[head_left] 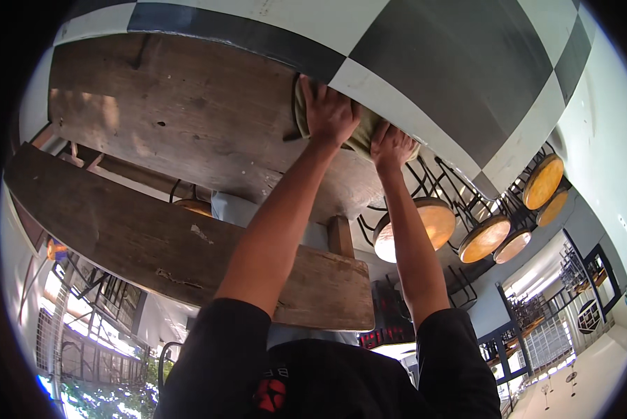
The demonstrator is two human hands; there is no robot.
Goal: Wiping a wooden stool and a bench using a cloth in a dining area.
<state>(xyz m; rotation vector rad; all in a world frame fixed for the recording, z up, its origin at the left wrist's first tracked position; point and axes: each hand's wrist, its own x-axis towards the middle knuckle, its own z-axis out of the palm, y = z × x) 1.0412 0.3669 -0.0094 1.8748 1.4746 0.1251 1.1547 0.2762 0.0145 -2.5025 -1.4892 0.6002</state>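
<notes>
The fingers (325,98) of the left hand (329,115) lie spread and flat, pressing down on a folded olive-tan cloth (361,140) rather than gripping it. The right hand (391,148), just beside it, also rests on the cloth with fingers bent over its far edge — whether they pinch the fabric cannot be told, since the fingertips are hidden. Most of the cloth lies under the two hands; only its edges show. It sits at the far edge of a worn wooden table (188,112), where the wood meets a grey-and-white chequered floor (460,63). Nearer the person runs a wooden bench (146,244), partly covered by the bare forearms and black sleeves. To the right stand round wooden stools (435,216) on dark metal legs — the farthest ones small and blurred toward the rim.
</notes>
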